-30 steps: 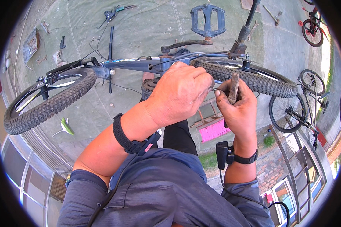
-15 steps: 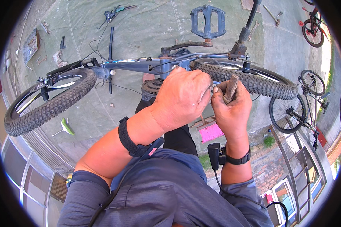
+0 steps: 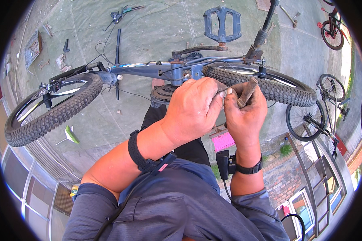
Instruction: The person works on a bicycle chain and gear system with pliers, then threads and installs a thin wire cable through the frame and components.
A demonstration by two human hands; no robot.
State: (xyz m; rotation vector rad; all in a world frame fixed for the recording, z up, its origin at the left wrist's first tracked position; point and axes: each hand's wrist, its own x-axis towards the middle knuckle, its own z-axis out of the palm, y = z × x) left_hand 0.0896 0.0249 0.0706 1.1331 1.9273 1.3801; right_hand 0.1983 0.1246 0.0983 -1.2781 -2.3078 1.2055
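Note:
Fingers and thumb pinched together, my left hand [image 3: 193, 104] is in front of the bicycle's blue frame [image 3: 140, 70]. What lies between its fingertips is too small to make out. Its thumb tip nearly meets that of my right hand [image 3: 246, 116], whose fingers are stained dark. Curled in the right hand is a worn, brownish metal tool [image 3: 247, 92], its end sticking up past the fingers; its kind does not show. Beyond my hands are the knobby rear tyre [image 3: 281, 89], the chainrings [image 3: 161, 94] and a crank with a blue-grey pedal [image 3: 222, 26].
The front wheel [image 3: 56, 110] reaches out to the left. A brake lever with cable [image 3: 116, 17], a hammer [image 3: 288, 17] and a metal tray [image 3: 33, 49] lie on the green ground sheet. Another bicycle [image 3: 323, 108] stands at right. A pink-topped stool [image 3: 223, 141] is below my hands.
My left hand has turned and shifted slightly down from the frame, baring a bracket behind it. Its thumb now shows beside the right thumb. The right hand has barely moved.

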